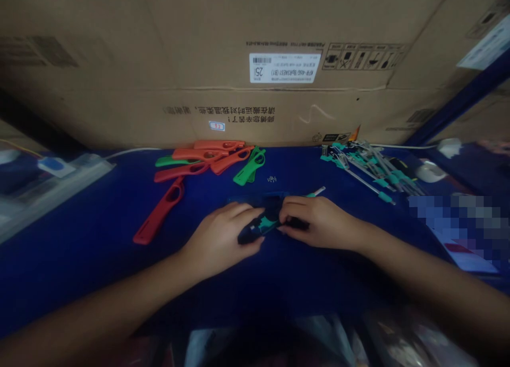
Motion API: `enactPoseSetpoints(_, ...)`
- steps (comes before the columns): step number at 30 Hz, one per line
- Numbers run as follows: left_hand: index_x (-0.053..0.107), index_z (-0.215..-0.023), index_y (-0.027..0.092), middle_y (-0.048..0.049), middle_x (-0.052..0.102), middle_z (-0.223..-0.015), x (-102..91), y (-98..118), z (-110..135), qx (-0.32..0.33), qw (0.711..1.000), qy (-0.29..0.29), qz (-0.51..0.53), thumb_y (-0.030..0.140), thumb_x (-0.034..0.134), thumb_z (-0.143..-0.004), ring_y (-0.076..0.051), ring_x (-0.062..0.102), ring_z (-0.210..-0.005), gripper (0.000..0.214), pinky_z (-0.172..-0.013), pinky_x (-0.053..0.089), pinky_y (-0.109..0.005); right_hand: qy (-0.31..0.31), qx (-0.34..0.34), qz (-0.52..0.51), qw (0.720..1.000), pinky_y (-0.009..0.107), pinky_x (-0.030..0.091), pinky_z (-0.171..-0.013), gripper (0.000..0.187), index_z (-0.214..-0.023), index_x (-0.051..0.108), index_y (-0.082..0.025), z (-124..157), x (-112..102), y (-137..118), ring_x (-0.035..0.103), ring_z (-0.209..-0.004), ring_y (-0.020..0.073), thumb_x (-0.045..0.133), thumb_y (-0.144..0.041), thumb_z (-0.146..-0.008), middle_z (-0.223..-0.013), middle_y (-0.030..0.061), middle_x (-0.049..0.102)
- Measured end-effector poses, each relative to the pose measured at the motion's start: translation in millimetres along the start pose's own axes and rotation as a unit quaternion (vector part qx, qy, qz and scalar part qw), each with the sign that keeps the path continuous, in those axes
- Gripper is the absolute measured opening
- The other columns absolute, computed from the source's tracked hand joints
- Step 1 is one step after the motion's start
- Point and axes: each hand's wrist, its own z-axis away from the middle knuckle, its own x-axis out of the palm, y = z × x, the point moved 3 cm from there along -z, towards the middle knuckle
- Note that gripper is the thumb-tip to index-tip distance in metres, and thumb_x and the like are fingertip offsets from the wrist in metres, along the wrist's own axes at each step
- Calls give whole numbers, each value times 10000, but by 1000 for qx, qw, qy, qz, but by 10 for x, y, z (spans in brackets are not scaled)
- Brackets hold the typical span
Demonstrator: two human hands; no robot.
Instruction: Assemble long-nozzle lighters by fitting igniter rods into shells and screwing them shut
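Note:
A dark casing, shaped like the handle of a long-nosed lighter [251,233], lies between my hands with a teal piece [266,222] set in it. My left hand [223,238] wraps round its left end, thumb below and fingers above. At the other end, my right hand [308,218] is closed, fingertips pinching the casing or a part on it; its grip is partly hidden. Past my right knuckles sticks out a thin metal rod with teal on it [316,192]; whether it joins the casing is hidden. Just beyond my hands are several tiny metal pieces, perhaps springs [271,179].
Orange, red and green handle shells [187,168] are heaped at back left, with one red shell [159,213] nearer. At back right lies a pile of metal rods with teal parts [370,168]. A large cardboard box [199,64] walls off the blue table's [99,207] far side.

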Motion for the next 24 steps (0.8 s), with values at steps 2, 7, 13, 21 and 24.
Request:
enactPoseSetpoints(2, 632, -1254, 215, -56, 707, -1190, -1, 7, -5, 10, 1000, -1, 13, 297, 679, -890, -239, 677, -1063, 375, -965, 543, -407, -20, -19, -27, 999, 255, 469, -706, 82, -1001, 644, -207, 2, -16, -21, 629, -812, 142, 625, -227, -924, -965, 32, 661)
enactPoseSetpoints(7, 623, -1289, 237, -54, 715, -1192, 11, -3, -16, 31, 998, -8, 62, 247, 651, -931, -230, 661, -1069, 360, -987, 525, -425, 32, -34, -74, 996, 279, 507, -748, 143, -1035, 672, -210, -9, -202, 70, 656, -828, 158, 591, -207, -917, -970, 50, 701)
enactPoseSetpoints(13, 599, -1350, 246, -60, 718, -1195, 46, -25, -13, 68, 993, -17, 93, 249, 637, -953, -215, 633, -1075, 399, -973, 529, -413, 267, 317, 176, 893, 326, 480, -764, 165, -971, 691, -186, 176, -720, 867, 665, -862, 244, 580, -232, -858, -959, 100, 723)
enactPoseSetpoints(21, 530, -1425, 257, -60, 693, -1215, -2, 39, 5, 110, 987, -52, 105, 163, 567, -942, -206, 594, -1118, 493, -1000, 504, -405, 145, 555, 205, 793, 363, 468, -732, 303, -951, 722, -157, 421, -816, 1418, 683, -946, 329, 564, -409, -893, -986, 178, 731)
enactPoseSetpoints(24, 515, -1438, 273, -58, 672, -1261, 15, 25, 4, 111, 986, -64, 108, 161, 549, -957, -205, 573, -1158, 496, -1033, 487, -420, 119, 571, 184, 791, 353, 459, -700, 325, -830, 727, -156, 412, -777, 1484, 693, -869, 312, 554, -421, -904, -862, 173, 725)
